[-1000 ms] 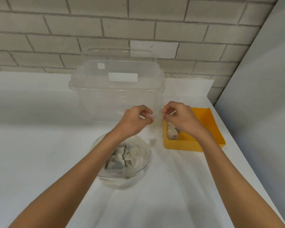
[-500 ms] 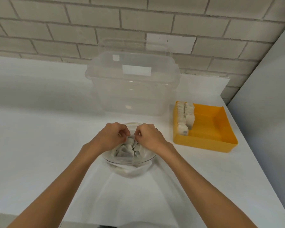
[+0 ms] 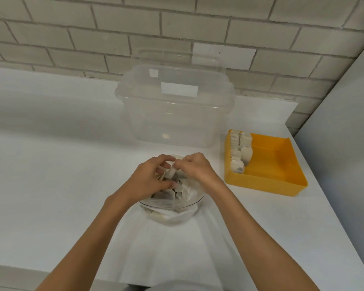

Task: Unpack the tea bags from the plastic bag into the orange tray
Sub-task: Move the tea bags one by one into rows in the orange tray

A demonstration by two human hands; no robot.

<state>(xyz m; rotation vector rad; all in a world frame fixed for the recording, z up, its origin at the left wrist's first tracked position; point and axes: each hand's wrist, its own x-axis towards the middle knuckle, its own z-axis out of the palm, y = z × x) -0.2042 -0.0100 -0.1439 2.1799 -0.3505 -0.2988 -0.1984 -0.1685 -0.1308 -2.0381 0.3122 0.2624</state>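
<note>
A clear plastic bag holding several grey-white tea bags sits on the white counter in front of me. Both hands are at its open mouth. My left hand reaches in from the left, its fingers curled round tea bags inside. My right hand pinches one tea bag that stands up between the two hands. The orange tray lies to the right, with two rows of tea bags packed along its left wall.
A large clear plastic container with its lid on stands behind the bag, against the brick wall. A grey wall panel closes off the right side. The counter's front edge runs close below my forearms.
A second ago both hands were raised near the tray and the container. They came down to the bag, and their fingers now dig into it, with one tea bag pulled upright.
</note>
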